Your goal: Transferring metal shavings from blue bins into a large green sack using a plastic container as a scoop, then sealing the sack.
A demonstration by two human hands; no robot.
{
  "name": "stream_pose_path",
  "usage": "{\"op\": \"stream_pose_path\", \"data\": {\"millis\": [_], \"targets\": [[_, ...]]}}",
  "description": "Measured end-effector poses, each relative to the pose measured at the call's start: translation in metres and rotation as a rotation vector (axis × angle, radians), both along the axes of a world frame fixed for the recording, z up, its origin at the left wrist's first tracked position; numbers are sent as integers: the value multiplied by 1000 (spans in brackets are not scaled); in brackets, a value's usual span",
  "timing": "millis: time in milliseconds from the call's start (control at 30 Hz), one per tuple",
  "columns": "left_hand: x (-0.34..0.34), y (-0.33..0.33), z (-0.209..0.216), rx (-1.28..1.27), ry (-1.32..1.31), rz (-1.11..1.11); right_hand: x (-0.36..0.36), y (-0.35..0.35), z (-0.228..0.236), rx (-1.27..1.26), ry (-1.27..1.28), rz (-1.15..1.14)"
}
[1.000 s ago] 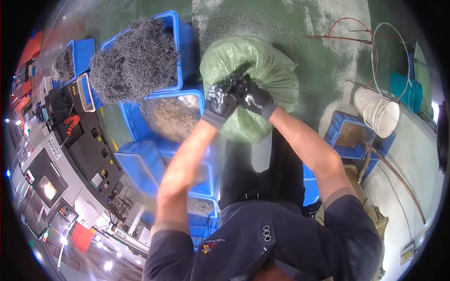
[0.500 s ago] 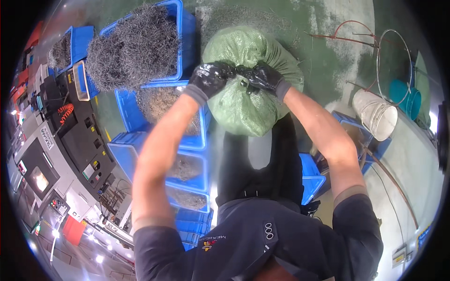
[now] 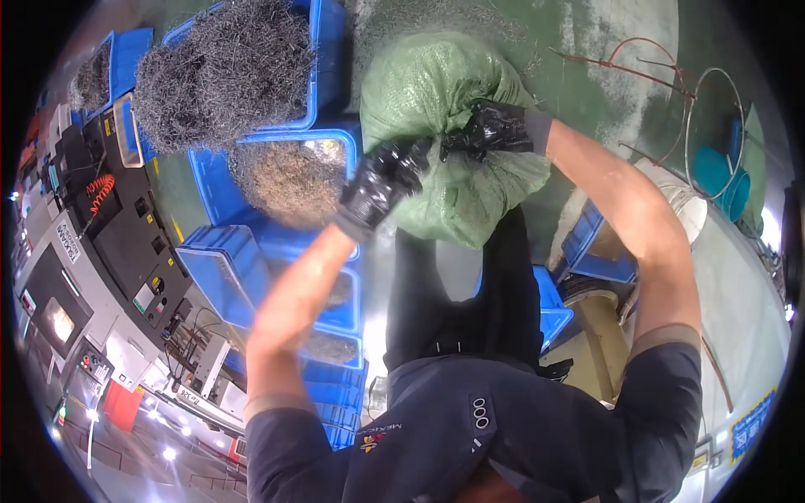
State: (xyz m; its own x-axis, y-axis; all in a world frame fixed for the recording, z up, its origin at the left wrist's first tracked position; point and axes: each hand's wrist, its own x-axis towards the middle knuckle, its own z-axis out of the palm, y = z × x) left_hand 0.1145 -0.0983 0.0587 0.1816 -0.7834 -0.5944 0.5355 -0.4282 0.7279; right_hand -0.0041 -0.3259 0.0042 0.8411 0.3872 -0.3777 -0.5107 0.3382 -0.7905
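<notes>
A full green woven sack point(image 3: 411, 92) stands in front of my legs, its mouth gathered into folds at the middle. My right hand point(image 3: 495, 132), in a black glove, is closed on the bunched cloth there. My left hand point(image 3: 387, 183), in a matching glove, lies against the sack's near left side with its fingers curled toward the gathered neck. Whatever sits between those left fingers is hidden.
Blue crates with tangled metal shavings point(image 3: 231, 75) and brownish shavings point(image 3: 289, 180) line the left, beside a machine point(image 3: 63, 310). To the right are a metal hoop on rods point(image 3: 689, 126), a teal bucket point(image 3: 717, 176), a white bucket point(image 3: 689, 210) and another blue crate point(image 3: 595, 247).
My hands have drawn apart from the neck: the left moved down and nearer, the right slightly up and right. The gathered folds are now more exposed, and my view has shifted a little.
</notes>
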Motion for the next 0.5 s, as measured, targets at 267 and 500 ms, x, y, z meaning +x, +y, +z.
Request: {"op": "stream_pose_path", "data": {"millis": [267,500], "targets": [[-10,-29,-50,-158,-267,-68,25,-19,-11,215,56,26],[7,-57,-46,-152,-1242,-424,31,-25,10,-229,-445,3]]}}
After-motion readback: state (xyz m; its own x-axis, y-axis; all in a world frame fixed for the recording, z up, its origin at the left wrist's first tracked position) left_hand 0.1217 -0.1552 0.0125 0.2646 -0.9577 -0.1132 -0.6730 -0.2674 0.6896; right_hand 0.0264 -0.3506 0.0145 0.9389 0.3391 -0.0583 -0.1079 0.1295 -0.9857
